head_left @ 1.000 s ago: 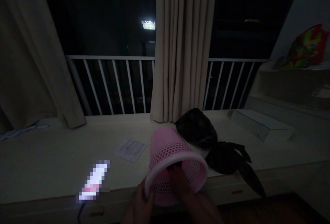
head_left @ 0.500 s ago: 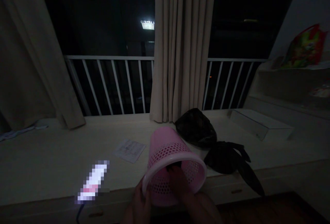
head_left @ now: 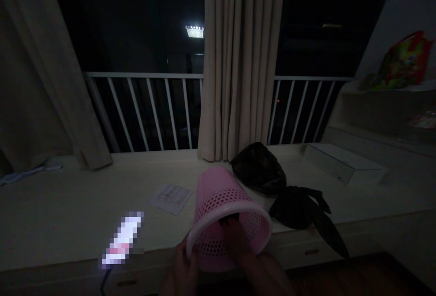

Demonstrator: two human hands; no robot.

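Observation:
A pink plastic wastebasket with a band of holes lies tilted, its mouth toward me, at the front of the white surface. My left hand is closed on the left side of its rim. Deep inside the basket is my right hand, its fingers bent against something black near the bottom. Shadow hides the fingertips, so that black thing cannot be made out. Just right of the basket lies a black plastic bag, beside a second black piece with knotted-looking ends.
A printed paper lies left of the basket on the white counter. Nearer the front left is a blurred-out bright screen with a cable. A white box stands at right. Behind are curtains and a railing.
Almost nothing differs. The basket and both hands have shifted very slightly left; the left hand keeps its hold on the rim and the right hand stays inside.

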